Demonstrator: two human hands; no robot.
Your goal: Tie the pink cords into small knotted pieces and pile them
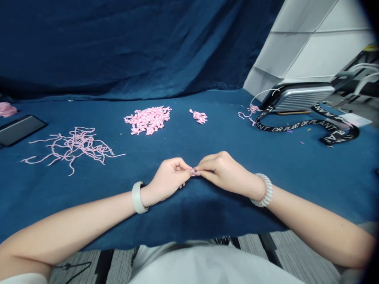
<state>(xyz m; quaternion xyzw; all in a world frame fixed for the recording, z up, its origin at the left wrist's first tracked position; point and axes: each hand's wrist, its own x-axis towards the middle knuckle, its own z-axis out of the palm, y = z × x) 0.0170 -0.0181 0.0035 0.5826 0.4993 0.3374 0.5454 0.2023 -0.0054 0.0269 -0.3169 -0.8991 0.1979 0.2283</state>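
Note:
Between my fingertips is a small pink knotted piece of yarn [193, 172], mostly covered by the fingers. My left hand [170, 177] pinches it from the left, thumb against forefinger. From the right, my right hand [223, 173] pinches the same piece. Both hands meet just above the blue cloth near the table's front. Beyond them lie a large heap of pink knotted yarn pieces [148, 120] and a smaller pile of similar pieces [199, 116]. Loose lengths of pale pink yarn [81, 145] are tangled on the left.
A dark flat device [22, 129] and a pink bundle [7, 109] sit at the far left. On the right are a black lettered strap [293, 128], a silver ribbed case [304, 98] and a pink yarn scrap [253, 111]. Blue cloth [124, 55] hangs behind.

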